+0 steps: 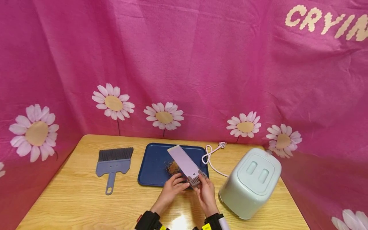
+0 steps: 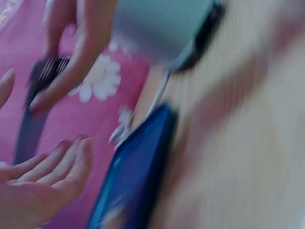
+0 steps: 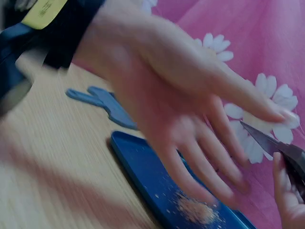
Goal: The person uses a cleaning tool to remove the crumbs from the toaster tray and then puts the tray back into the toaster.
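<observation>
My right hand (image 1: 207, 193) grips the dark slotted end of a long, flat lilac crumb tray (image 1: 185, 161). The tray slants up to the left, above a blue serving tray (image 1: 149, 159). My left hand (image 1: 171, 190) is beside the slotted end; in the right wrist view this left hand (image 3: 176, 100) has extended fingers, apart from the crumb tray (image 3: 259, 138). At the right edge there, the right hand (image 3: 286, 195) holds the dark end. A pile of brown crumbs (image 1: 173, 167) lies on the blue tray, partly hidden behind the crumb tray. The left wrist view is blurred.
To the right stands a pale green toaster (image 1: 250, 183) with its lid on. Its white cord (image 1: 212, 164) runs behind to a plug. A blue-grey hand brush (image 1: 113, 166) lies at the left. Pink flowered cloth (image 1: 187, 64) hangs around the wooden table (image 1: 80, 198).
</observation>
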Demonstrator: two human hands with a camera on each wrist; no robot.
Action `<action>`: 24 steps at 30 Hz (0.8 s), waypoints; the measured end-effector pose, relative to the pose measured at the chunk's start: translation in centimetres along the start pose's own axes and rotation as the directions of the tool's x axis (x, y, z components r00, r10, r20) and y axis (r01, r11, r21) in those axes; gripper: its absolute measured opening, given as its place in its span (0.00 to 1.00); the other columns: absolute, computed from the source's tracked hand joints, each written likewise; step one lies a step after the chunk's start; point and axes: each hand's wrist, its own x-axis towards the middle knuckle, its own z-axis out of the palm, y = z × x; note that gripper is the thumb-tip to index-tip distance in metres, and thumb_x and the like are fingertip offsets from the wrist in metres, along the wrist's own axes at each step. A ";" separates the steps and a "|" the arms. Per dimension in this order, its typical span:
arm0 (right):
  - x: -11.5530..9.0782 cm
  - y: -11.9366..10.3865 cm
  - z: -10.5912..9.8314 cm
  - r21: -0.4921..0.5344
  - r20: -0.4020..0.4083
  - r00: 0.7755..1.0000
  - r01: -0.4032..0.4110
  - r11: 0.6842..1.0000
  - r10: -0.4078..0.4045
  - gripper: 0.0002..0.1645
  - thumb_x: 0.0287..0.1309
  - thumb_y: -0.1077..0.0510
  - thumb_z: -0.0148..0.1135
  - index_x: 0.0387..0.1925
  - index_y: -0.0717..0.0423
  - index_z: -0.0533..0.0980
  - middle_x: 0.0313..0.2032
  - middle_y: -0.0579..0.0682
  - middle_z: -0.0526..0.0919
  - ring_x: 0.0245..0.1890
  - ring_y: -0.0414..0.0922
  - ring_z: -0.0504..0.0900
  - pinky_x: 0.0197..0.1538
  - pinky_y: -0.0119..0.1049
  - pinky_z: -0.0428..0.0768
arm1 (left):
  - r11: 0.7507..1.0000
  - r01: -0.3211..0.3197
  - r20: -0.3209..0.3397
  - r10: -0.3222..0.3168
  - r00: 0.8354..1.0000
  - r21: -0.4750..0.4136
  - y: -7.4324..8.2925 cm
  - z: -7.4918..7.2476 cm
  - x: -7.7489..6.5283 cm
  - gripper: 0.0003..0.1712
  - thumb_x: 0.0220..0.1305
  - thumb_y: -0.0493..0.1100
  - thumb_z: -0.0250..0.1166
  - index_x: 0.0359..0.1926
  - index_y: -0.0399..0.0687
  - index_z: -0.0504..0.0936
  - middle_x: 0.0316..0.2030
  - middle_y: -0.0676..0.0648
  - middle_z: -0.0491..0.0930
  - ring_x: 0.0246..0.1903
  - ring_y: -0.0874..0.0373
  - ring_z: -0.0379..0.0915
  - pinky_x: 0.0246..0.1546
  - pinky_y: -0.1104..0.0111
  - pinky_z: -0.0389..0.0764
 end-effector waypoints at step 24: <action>-2.8 3.5 1.2 0.086 -0.014 0.992 -0.124 0.989 0.125 0.06 0.63 0.65 0.45 0.40 0.63 0.66 0.33 0.49 0.78 0.34 0.38 0.78 0.42 0.32 0.76 | 0.916 0.010 -0.114 -0.060 0.992 -0.400 -2.4 1.5 -1.9 0.27 0.62 0.34 0.54 0.57 0.19 0.57 0.42 0.45 0.76 0.39 0.66 0.73 0.41 0.73 0.73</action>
